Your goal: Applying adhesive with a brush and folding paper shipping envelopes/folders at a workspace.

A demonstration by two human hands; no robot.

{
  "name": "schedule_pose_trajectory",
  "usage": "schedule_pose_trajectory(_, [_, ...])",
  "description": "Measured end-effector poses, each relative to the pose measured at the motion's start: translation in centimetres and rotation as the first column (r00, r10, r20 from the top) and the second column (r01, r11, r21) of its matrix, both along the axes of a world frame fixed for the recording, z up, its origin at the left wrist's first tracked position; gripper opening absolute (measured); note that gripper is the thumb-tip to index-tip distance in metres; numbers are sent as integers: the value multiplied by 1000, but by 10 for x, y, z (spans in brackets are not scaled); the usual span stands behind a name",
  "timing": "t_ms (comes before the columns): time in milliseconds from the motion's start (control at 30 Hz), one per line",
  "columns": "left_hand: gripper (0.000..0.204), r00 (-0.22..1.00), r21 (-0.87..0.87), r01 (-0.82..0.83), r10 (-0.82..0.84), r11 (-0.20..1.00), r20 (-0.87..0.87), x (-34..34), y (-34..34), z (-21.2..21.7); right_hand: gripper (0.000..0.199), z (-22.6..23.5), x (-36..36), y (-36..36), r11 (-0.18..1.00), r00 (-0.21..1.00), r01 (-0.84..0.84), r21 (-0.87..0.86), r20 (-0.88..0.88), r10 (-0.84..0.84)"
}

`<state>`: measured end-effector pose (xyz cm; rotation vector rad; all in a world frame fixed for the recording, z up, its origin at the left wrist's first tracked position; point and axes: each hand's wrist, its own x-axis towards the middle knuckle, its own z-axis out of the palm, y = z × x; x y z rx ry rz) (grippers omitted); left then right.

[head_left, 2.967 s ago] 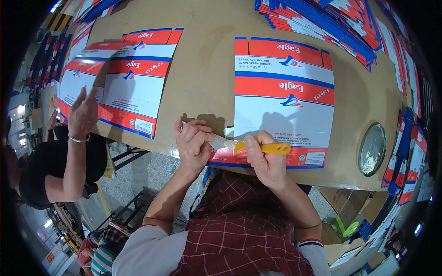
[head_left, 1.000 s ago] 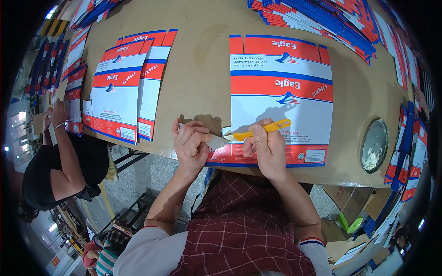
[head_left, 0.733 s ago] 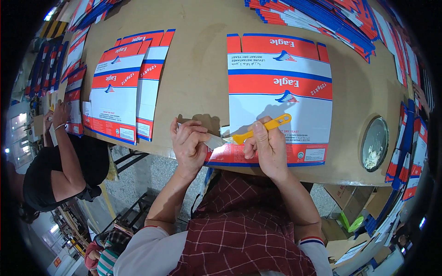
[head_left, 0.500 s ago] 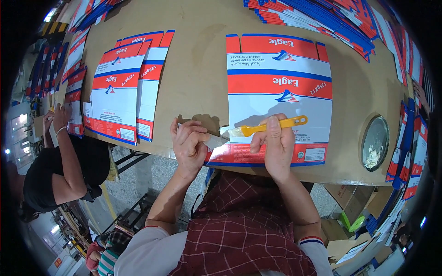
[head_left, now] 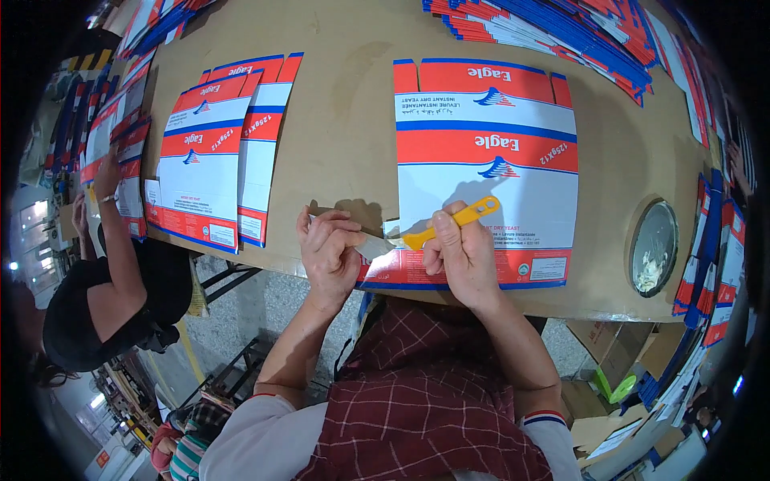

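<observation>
In front of me lies a flat red, white and blue carton (head_left: 487,192). My left hand (head_left: 330,255) pinches a thin, pale, shiny flap (head_left: 375,247) at the carton's near-left corner; whether it belongs to the carton I cannot tell. My right hand (head_left: 464,258) is closed round a yellow-handled brush (head_left: 479,210), tilted with its handle up to the right. The brush's pale tip is at the shiny flap, close to my left fingers. To the right, a shallow oval dish (head_left: 654,248) holds whitish paste.
Several flat cartons (head_left: 204,156) overlap on the left of the brown tabletop (head_left: 345,104). Stacks of folded cartons (head_left: 553,40) cover the far right. More cartons (head_left: 706,248) stand by the right edge. A co-worker in black (head_left: 96,297) handles cartons at the left.
My right hand has moved left and nearer me, bringing the brush tip toward the flap and tilting the handle more steeply. My left hand keeps its pinch. The co-worker's hands have shifted.
</observation>
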<state>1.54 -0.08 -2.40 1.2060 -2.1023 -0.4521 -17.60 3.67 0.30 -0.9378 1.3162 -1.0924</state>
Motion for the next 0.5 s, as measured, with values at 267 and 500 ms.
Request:
schedule_pose_trajectory(267, [26, 1000, 7, 1, -1, 1000, -2, 0, -3, -2, 28, -2, -5, -2, 981, 960, 192, 25, 202, -193])
schedule_pose_trajectory(500, [27, 1000, -30, -3, 3, 1000, -2, 4, -8, 6, 25, 2, 6, -10, 997, 992, 63, -51, 116, -57])
